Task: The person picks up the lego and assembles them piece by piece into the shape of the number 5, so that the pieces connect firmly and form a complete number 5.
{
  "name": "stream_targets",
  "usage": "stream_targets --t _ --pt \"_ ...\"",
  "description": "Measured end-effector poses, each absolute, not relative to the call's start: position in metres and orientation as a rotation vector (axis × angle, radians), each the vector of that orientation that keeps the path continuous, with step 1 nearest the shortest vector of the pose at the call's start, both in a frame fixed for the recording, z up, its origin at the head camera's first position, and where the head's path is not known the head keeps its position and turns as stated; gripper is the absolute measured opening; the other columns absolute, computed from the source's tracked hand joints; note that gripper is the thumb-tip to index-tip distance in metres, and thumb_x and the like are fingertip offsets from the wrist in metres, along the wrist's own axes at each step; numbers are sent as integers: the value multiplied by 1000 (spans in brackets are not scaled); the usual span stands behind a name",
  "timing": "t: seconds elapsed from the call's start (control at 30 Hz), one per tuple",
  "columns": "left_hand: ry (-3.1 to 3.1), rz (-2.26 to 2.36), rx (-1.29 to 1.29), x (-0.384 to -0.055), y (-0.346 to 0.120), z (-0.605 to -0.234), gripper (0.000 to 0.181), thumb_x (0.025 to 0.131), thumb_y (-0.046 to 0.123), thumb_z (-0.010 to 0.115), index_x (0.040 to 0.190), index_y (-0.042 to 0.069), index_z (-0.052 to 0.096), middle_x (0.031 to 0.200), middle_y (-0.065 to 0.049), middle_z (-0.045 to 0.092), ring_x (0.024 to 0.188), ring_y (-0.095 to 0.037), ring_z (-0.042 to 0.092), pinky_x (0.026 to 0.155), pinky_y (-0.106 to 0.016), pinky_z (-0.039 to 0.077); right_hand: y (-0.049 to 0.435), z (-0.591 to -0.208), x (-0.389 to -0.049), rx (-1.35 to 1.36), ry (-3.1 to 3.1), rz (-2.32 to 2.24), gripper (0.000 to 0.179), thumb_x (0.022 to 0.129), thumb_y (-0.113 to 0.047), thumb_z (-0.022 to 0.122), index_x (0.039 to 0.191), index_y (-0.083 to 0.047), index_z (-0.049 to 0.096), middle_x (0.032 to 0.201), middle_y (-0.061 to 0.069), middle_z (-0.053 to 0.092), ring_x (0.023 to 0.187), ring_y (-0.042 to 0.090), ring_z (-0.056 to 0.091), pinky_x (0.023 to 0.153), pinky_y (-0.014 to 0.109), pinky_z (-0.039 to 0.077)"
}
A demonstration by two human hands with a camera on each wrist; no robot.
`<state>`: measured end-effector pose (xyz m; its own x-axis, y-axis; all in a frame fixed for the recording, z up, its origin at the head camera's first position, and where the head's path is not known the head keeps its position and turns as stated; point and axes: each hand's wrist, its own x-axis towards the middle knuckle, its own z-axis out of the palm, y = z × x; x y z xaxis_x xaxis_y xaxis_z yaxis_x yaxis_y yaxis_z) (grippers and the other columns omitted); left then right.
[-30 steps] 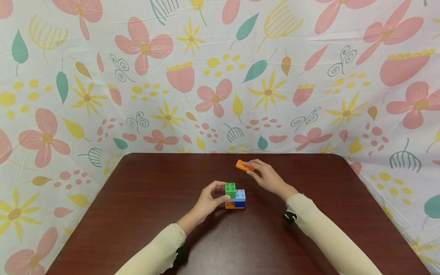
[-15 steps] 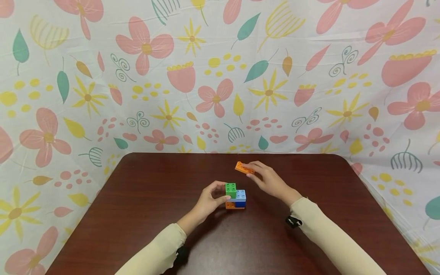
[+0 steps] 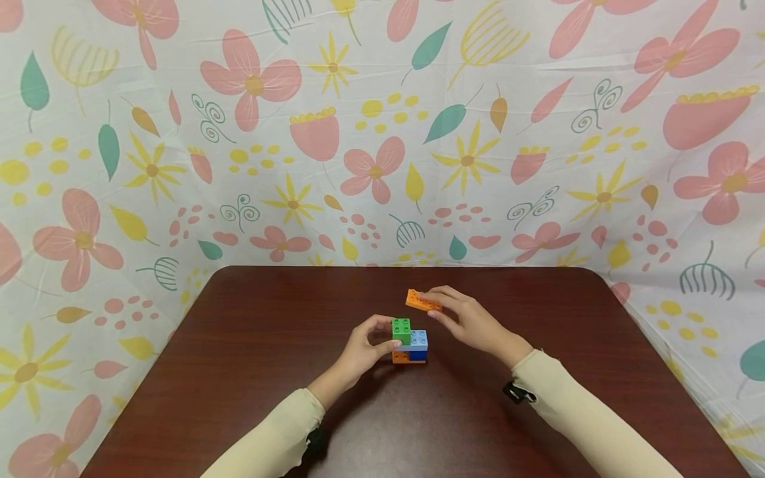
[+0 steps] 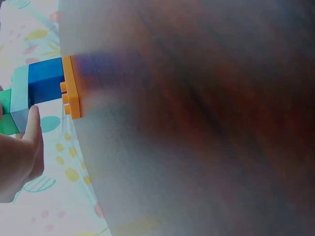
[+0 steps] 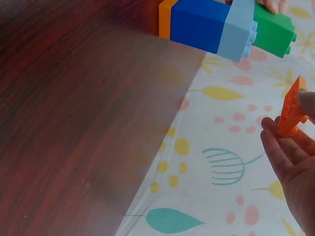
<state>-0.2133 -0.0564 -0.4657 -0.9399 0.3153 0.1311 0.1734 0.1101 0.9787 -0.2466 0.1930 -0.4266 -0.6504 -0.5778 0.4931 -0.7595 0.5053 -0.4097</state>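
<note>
A stack of toy building bricks stands on the table: a thin orange brick (image 4: 72,88) at the bottom, then a dark blue brick (image 5: 195,24), a light blue brick (image 3: 419,338) and a green brick (image 3: 401,330) on top. My left hand (image 3: 362,344) grips the stack from the left, thumb and fingers about the green brick. Just beyond the stack and raised above it, my right hand (image 3: 469,320) pinches a second thin orange brick (image 5: 294,107) between thumb and fingers. In the head view this brick is tilted and apart from the stack.
The dark reddish-brown table (image 3: 251,398) reaches back to a white cloth (image 3: 382,86) printed with flowers and leaves. Both forearms come in from the near side in cream sleeves (image 3: 580,405), with a black wrist device (image 3: 518,392) showing at the right wrist.
My right hand has come slightly nearer and lower in the head view, bringing the loose orange brick closer to the stack. The left hand and the stack stay in place.
</note>
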Motion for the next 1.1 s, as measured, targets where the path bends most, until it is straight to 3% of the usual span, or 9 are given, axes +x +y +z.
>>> stream_targets --t 0.1,0.3,0.53,0.83,1.1 --pt "2250 1956 503 -207 -57 -455 33 87 1 69 119 3 61 113 -17 62 106 -34 59 87 -41 50 192 -426 -244 1145 -2456 891 38 92 -17 66 130 -15 60 123 3 58 102 16 59 85 37 53" --pt "2248 1963 487 -203 -57 -450 33 86 0 69 119 3 61 111 -16 61 102 -34 59 75 -34 54 191 -425 -239 1204 -2446 901 39 91 -14 67 129 -15 60 122 -1 57 102 13 58 86 35 53" --pt "2245 1961 528 -204 -58 -451 31 88 2 68 118 3 61 112 -17 62 106 -35 58 89 -43 49 187 -425 -234 1268 -2440 890 42 90 -10 68 130 -15 59 122 -3 56 102 11 57 84 35 53" --pt "2224 1964 505 -204 -58 -450 32 88 2 68 118 3 61 112 -18 61 105 -37 58 81 -38 53 183 -427 -230 1294 -2464 881 43 89 -5 67 130 -14 59 121 -1 56 101 11 58 83 31 53" --pt "2195 1988 480 -204 -58 -450 33 87 1 68 119 3 61 112 -19 60 103 -40 58 81 -54 52 180 -430 -228 1310 -2490 876 39 90 -8 67 128 -16 61 121 -2 55 100 9 57 83 30 53"
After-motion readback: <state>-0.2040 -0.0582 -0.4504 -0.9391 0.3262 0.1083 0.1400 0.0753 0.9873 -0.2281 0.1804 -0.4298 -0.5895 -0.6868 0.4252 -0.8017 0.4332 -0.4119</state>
